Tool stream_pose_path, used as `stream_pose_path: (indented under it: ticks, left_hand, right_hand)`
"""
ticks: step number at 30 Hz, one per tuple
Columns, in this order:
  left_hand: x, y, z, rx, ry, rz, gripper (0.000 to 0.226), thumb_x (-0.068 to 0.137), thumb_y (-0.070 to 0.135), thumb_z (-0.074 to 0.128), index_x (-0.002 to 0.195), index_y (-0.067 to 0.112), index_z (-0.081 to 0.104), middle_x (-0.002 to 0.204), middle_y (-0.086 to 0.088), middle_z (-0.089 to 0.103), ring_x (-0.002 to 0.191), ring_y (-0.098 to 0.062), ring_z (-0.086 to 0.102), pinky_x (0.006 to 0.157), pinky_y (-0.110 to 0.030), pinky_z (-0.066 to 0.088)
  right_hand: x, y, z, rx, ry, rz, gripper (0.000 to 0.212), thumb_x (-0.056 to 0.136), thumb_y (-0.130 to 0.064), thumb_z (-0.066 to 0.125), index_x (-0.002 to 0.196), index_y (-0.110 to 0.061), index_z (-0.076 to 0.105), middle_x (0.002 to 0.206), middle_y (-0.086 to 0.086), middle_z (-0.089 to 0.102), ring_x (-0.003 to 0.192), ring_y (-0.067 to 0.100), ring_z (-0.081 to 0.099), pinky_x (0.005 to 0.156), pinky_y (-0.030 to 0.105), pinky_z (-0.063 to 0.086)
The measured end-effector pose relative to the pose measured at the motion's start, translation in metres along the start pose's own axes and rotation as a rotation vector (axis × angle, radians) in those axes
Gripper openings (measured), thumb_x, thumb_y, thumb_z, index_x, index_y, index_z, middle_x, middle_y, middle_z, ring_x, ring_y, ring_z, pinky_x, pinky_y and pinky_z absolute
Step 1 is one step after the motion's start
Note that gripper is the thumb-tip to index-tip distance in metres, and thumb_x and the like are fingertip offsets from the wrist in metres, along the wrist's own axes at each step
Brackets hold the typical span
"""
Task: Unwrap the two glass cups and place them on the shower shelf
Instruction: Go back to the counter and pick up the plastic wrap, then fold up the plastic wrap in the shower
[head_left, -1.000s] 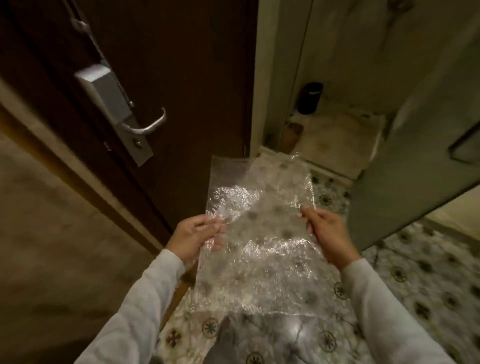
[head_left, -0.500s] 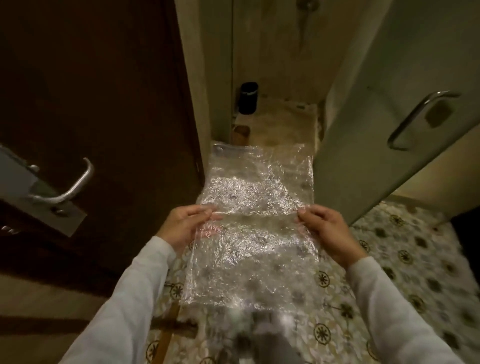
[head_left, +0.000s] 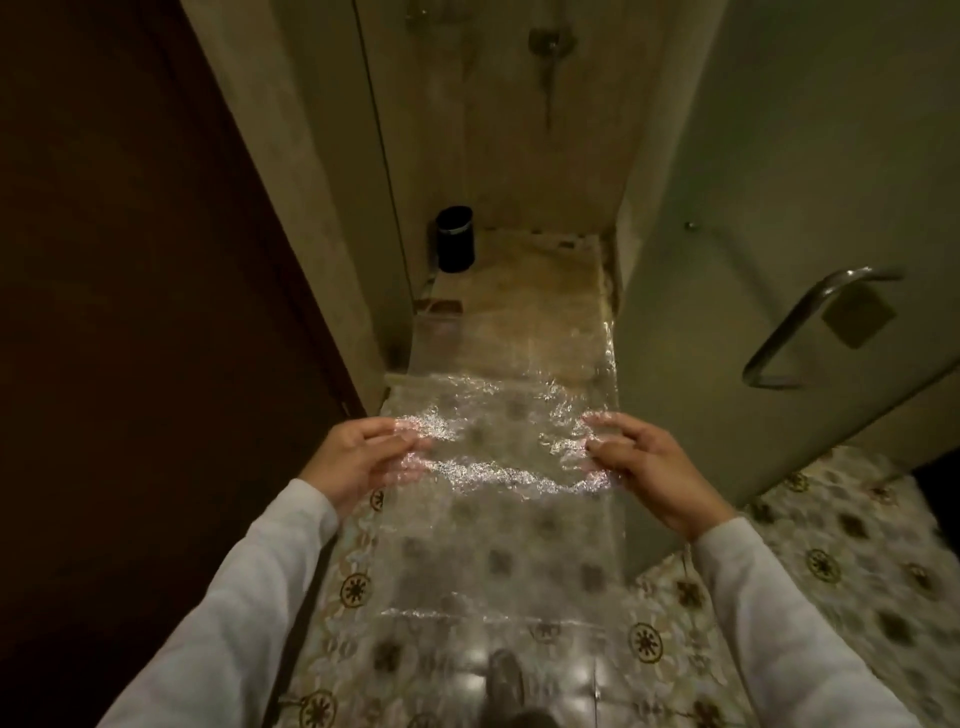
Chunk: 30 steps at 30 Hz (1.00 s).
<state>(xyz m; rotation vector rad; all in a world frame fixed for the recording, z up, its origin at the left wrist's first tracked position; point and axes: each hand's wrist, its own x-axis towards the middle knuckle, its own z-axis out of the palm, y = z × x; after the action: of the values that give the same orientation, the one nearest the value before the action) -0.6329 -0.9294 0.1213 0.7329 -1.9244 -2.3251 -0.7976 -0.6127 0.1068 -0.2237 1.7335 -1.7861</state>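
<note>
A clear sheet of bubble wrap (head_left: 498, 519) is stretched flat in front of me, above the patterned floor. My left hand (head_left: 358, 457) pinches its left edge between thumb and fingers. My right hand (head_left: 649, 465) pinches its right edge the same way. The sheet reaches from near the shower threshold down toward my feet. No glass cup and no shower shelf is in view.
A dark wooden door (head_left: 130, 312) fills the left side. A glass shower door (head_left: 779, 208) with a metal handle (head_left: 810, 322) stands open on the right. A small black bin (head_left: 455, 239) sits at the back left of the shower floor. A shoe tip (head_left: 504, 680) shows below.
The view has swung right and forward toward the shower; the wooden door's handle has left the view. Both hands still hold the sheet, now spread slightly wider and flatter.
</note>
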Motion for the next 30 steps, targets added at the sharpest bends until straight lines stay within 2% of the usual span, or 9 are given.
stream_pose_path:
  ticks: [5, 7, 12, 17, 20, 22, 24, 27, 30]
  left_hand:
    - [0.055, 0.023, 0.010, -0.005, 0.000, 0.012, 0.034, 0.074, 0.012, 0.076, 0.107, 0.008, 0.074, 0.104, -0.019, 0.075, 0.091, -0.026, 0.075, 0.073, -0.032, 0.062]
    - [0.078, 0.030, 0.009, -0.053, 0.017, -0.004, 0.032, 0.073, 0.007, 0.075, 0.105, 0.008, 0.075, 0.101, -0.022, 0.075, 0.087, -0.027, 0.076, 0.068, -0.029, 0.062]
    - [0.139, 0.044, -0.003, -0.119, 0.027, -0.019, 0.027, 0.072, 0.004, 0.073, 0.098, 0.007, 0.077, 0.102, -0.023, 0.075, 0.086, -0.025, 0.076, 0.067, -0.027, 0.062]
    - [0.228, 0.064, -0.021, -0.188, 0.045, -0.039, 0.030, 0.070, -0.003, 0.070, 0.100, -0.008, 0.070, 0.097, -0.027, 0.074, 0.082, -0.027, 0.076, 0.064, -0.024, 0.061]
    - [0.282, 0.086, -0.031, -0.189, 0.023, -0.006, 0.013, 0.080, -0.009, 0.064, 0.084, -0.003, 0.075, 0.097, -0.022, 0.075, 0.087, -0.026, 0.076, 0.068, -0.025, 0.060]
    - [0.321, 0.108, -0.037, -0.148, -0.006, 0.024, 0.033, 0.087, -0.013, 0.055, 0.070, 0.007, 0.076, 0.100, -0.017, 0.077, 0.094, -0.023, 0.074, 0.070, -0.025, 0.060]
    - [0.354, 0.129, -0.041, -0.172, 0.008, -0.003, 0.034, 0.090, -0.015, 0.049, 0.070, 0.003, 0.070, 0.108, -0.021, 0.074, 0.094, -0.026, 0.070, 0.071, -0.033, 0.059]
    - [0.407, 0.163, -0.051, -0.178, 0.025, -0.051, 0.022, 0.097, -0.002, 0.043, 0.087, 0.000, 0.062, 0.112, -0.023, 0.068, 0.098, -0.031, 0.064, 0.079, -0.035, 0.055]
    - [0.446, 0.192, -0.058, -0.143, -0.046, -0.180, 0.032, 0.096, 0.036, 0.058, 0.116, 0.013, 0.068, 0.118, -0.013, 0.070, 0.111, -0.034, 0.063, 0.097, -0.048, 0.049]
  right_hand:
    - [0.057, -0.026, -0.018, 0.048, -0.032, -0.024, 0.032, 0.092, 0.010, 0.062, 0.112, -0.011, 0.075, 0.094, 0.018, 0.079, 0.077, 0.020, 0.075, 0.073, 0.023, 0.060]
    - [0.080, -0.034, -0.024, 0.091, -0.027, -0.009, 0.033, 0.091, 0.010, 0.062, 0.104, -0.015, 0.079, 0.096, 0.019, 0.079, 0.076, 0.020, 0.077, 0.071, 0.022, 0.061]
    - [0.140, -0.050, -0.030, 0.122, -0.033, 0.016, 0.029, 0.078, -0.003, 0.072, 0.105, -0.011, 0.079, 0.097, 0.021, 0.079, 0.077, 0.021, 0.077, 0.065, 0.022, 0.061]
    - [0.215, -0.067, -0.030, 0.129, 0.038, -0.031, 0.021, 0.085, 0.007, 0.067, 0.104, 0.001, 0.076, 0.091, 0.018, 0.079, 0.073, 0.019, 0.076, 0.066, 0.021, 0.062]
    - [0.264, -0.087, -0.025, 0.026, 0.086, -0.078, 0.029, 0.088, 0.007, 0.066, 0.083, -0.015, 0.083, 0.085, 0.011, 0.080, 0.071, 0.022, 0.070, 0.061, 0.020, 0.057]
    - [0.303, -0.105, -0.020, 0.019, 0.128, -0.083, 0.042, 0.086, 0.015, 0.062, 0.071, -0.018, 0.083, 0.076, 0.005, 0.079, 0.067, 0.018, 0.068, 0.061, 0.018, 0.057]
    - [0.338, -0.122, -0.015, 0.040, 0.120, -0.131, 0.046, 0.084, 0.021, 0.058, 0.067, -0.015, 0.082, 0.077, 0.005, 0.080, 0.070, 0.015, 0.074, 0.065, 0.018, 0.059]
    - [0.388, -0.148, -0.006, 0.005, 0.131, -0.223, 0.045, 0.084, 0.022, 0.059, 0.069, -0.014, 0.082, 0.086, 0.006, 0.081, 0.081, 0.012, 0.077, 0.072, 0.018, 0.059]
    - [0.428, -0.168, -0.003, -0.012, 0.160, -0.284, 0.046, 0.085, 0.021, 0.060, 0.071, -0.016, 0.082, 0.090, 0.006, 0.081, 0.086, 0.013, 0.077, 0.075, 0.020, 0.059]
